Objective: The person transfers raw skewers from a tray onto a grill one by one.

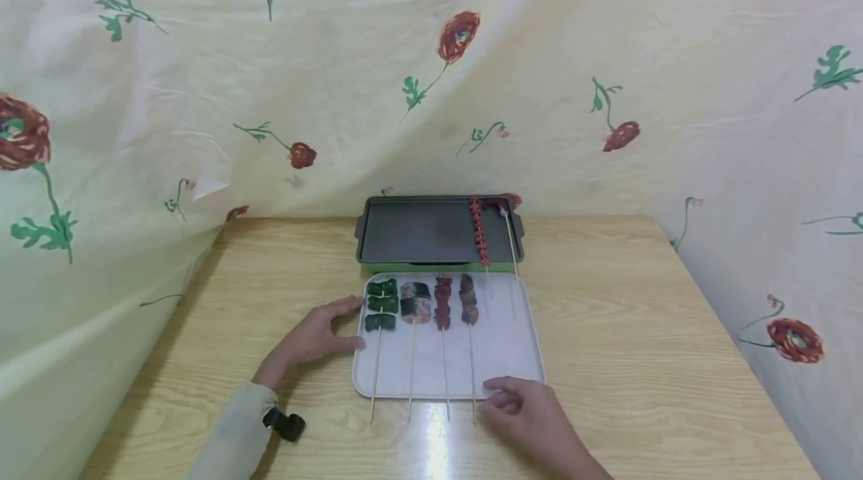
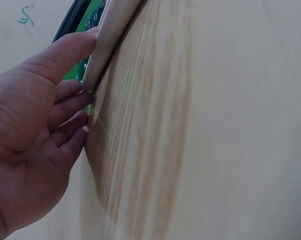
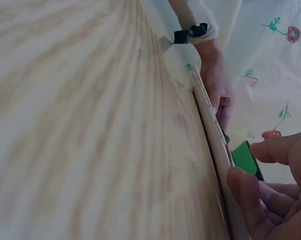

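Note:
A white tray (image 1: 507, 341) lies on the table. On it lie a green pepper skewer (image 1: 383, 304), a skewer of thick dark-and-pinkish pieces (image 1: 416, 305), a red meat skewer (image 1: 442, 304) and a brownish meat skewer (image 1: 468, 302), sticks pointing toward me. My left hand (image 1: 317, 334) touches the tray's left edge, thumb and fingers spread; in the left wrist view a finger rests over the rim (image 2: 108, 42). At the near right corner, my right hand (image 1: 529, 409) hovers by the brownish skewer's stick, thumb and index finger apart and nothing between them.
Behind the tray stands a dark griddle (image 1: 411, 229) with a green base. A skewer of small red pieces (image 1: 478, 231) and one with a curled dark red piece (image 1: 497, 204) lie on its right side. Floral cloth (image 1: 337, 90) surrounds the wooden table (image 1: 627, 315).

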The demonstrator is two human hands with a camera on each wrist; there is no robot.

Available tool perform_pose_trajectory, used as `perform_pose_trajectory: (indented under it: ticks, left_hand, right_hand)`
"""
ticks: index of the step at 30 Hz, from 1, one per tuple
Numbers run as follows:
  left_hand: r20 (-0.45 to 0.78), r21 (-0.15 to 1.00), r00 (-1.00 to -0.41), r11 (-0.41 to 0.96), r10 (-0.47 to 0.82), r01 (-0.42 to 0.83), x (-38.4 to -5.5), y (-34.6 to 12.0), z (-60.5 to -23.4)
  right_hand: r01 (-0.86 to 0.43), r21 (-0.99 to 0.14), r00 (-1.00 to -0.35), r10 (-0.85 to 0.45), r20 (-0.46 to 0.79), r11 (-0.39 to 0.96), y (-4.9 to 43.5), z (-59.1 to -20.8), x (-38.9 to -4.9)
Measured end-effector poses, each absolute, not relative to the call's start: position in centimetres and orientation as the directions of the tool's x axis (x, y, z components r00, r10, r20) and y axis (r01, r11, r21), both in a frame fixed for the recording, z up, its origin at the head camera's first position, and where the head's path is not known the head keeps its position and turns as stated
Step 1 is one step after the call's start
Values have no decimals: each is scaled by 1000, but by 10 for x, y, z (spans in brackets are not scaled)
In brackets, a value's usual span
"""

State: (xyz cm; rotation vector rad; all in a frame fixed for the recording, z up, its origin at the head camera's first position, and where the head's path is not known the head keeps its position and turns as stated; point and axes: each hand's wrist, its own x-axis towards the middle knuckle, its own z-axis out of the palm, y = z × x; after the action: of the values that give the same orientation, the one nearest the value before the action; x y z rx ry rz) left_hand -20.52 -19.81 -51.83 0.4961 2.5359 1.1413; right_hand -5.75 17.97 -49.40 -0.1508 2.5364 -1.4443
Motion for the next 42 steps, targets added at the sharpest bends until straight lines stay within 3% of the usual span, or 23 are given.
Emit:
perform_pose_trajectory:
  ticks: [14,42]
  left_hand:
    - [-134,768,-888,612,440,188,-205,-199,-517]
    - [-145,769,-889,615,434,174,-205,-198,-517]
  right_hand:
    - [-14,-863,-970,-218,-111,504,173,-505,-63]
    - [217,-932,-928,-234,-290,292,176,-500,-63]
